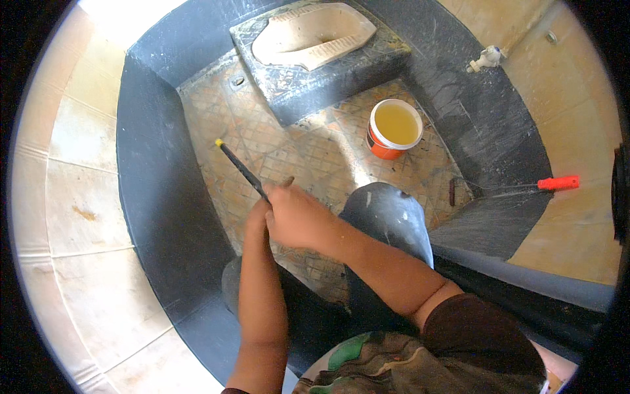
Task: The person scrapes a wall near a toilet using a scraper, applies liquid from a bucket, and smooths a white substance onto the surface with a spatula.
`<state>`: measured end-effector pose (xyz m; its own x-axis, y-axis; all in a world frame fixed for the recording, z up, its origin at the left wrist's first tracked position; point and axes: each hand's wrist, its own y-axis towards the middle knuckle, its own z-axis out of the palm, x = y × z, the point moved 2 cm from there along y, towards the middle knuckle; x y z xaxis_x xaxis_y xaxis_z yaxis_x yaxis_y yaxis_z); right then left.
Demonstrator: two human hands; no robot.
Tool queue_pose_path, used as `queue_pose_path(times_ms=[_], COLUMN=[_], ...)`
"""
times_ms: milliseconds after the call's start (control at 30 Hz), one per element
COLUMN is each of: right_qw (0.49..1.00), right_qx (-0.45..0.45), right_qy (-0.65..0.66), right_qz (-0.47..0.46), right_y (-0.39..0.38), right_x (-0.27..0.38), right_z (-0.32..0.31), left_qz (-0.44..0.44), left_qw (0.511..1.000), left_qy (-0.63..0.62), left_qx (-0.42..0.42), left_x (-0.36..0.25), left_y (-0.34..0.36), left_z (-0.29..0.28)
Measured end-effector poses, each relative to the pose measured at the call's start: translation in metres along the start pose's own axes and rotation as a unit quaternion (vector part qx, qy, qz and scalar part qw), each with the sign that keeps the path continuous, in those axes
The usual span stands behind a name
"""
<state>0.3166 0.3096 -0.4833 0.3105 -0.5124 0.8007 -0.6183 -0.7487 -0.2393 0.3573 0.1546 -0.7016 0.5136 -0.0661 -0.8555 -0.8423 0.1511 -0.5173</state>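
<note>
Both my hands are closed around a thin black rod with a yellow tip (244,167), held out over the tiled floor and slanting up to the left. My right hand (294,213) lies over and beside my left hand (258,215), so part of the left fingers is hidden. The rod's near end disappears into the hands, and I cannot tell what tool it belongs to. Right of the hands stands an orange and white bucket (387,153) of yellowish liquid. Beyond it, a cream squat toilet (314,33) is set in a dark raised platform (341,90).
A paint roller with a red handle (558,182) leans at the right wall. Above it a white tap (485,59) juts out. Dark-coated lower walls (154,177) enclose the stained tile floor (295,151), which has a small drain (237,81). My bent knee (387,217) is close to the hands.
</note>
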Motion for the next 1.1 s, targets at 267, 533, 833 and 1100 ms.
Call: queue_pose_path(times_ms=[267,533,833,1100], right_qw=[0.981,0.951,0.943,0.908], right_qx=[-0.128,-0.138,-0.128,-0.03], right_qy=[-0.145,-0.209,-0.289,-0.367], right_qz=[-0.004,0.183,0.103,0.2], right_y=[-0.091,-0.095,-0.027,0.002], right_x=[-0.02,-0.172,-0.242,-0.238], right_z=[-0.094,-0.081,-0.063,-0.095], left_qz=[-0.052,-0.03,-0.053,-0.039], left_qw=[0.931,0.933,0.945,0.926], left_qy=[0.338,0.319,0.278,0.326], left_qx=[-0.13,-0.164,-0.164,-0.185], left_x=[-0.092,-0.08,-0.092,-0.106], left_y=[-0.052,-0.086,-0.109,-0.111], left_z=[0.022,0.004,0.007,0.011])
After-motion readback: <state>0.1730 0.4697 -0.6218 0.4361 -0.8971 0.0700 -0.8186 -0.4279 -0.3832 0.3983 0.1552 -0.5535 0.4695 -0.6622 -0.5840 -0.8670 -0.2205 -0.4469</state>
